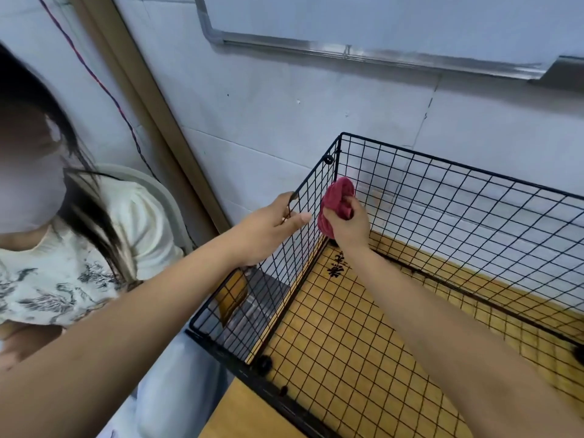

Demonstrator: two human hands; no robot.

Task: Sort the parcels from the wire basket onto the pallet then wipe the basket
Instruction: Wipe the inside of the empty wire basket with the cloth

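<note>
A black wire basket [458,197] stands on a yellow wooden table, with no parcels inside it. My left hand [268,232] grips the top edge of the basket's left mesh wall from outside, thumb laid against the wires. My right hand [349,222] reaches inside the basket and clutches a bunched red cloth [336,200], pressing it against the inner side of that left wall near the far corner. No pallet or parcels are in view.
A seated person [79,248] in a white patterned top is close on the left, beside the table. A white wall with a whiteboard frame [347,53] is right behind the basket. The table's front edge [240,415] shows at the bottom.
</note>
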